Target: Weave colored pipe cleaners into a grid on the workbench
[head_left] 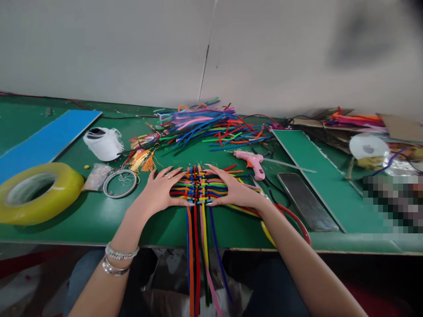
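A woven panel of colored pipe cleaners (198,186) lies flat on the green work table (82,229), directly between the person's hands. The left hand (158,189) and right hand (235,187) stand apart, flattened against opposite sides of the panel and clamping it from both edges, with the fingertips over its weave. Long loose pipe-cleaner ends (198,259) run from the panel toward the person and hang over the table's near edge. Beyond the panel lies a heaped pile of loose pipe cleaners (211,127). A pink hot glue gun (251,163) lies just beyond the right hand, and a thin wire ring (119,183) lies near the left hand. Further left sits a yellow tape roll (39,193).
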`<state>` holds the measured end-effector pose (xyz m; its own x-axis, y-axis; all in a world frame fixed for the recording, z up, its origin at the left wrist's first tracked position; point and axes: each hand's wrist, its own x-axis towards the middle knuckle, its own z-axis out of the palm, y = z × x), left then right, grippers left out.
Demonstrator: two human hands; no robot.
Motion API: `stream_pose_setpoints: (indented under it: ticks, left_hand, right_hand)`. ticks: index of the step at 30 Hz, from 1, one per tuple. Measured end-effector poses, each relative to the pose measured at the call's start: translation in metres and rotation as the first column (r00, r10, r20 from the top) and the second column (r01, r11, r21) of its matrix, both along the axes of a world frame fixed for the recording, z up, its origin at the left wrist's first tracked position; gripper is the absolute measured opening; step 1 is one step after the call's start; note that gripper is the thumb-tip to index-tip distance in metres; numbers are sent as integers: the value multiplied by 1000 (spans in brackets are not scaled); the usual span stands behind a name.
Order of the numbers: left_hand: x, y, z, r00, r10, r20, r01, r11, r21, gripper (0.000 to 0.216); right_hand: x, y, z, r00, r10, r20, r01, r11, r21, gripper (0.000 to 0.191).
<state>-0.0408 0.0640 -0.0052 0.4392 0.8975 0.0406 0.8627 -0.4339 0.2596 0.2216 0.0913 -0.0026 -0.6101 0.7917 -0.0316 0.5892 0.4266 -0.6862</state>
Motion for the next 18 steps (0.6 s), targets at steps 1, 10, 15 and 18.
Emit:
stream_pose_setpoints:
  ticks: [1, 10, 15, 18]
  left_hand:
    - [0, 0, 0, 1000, -2, 1, 2, 1000, 3, 83]
    - [1, -1, 0, 1000, 6, 16, -6, 1000, -9, 83]
    - [2, -1, 1, 1000, 14, 18, -13, 1000, -20, 84]
    - [1, -1, 0, 1000, 12, 17, -11, 1000, -15, 84]
  right_hand:
    - [0, 0, 0, 1000, -3, 2, 3, 1000, -1, 105]
    - [0, 2, 1, 999, 4, 46, -4, 1000, -1, 97]
    - [0, 2, 1, 999, 15, 42, -16, 1000, 18, 93]
    - [-1, 1, 2, 999, 5, 33, -6, 1000, 18, 96]
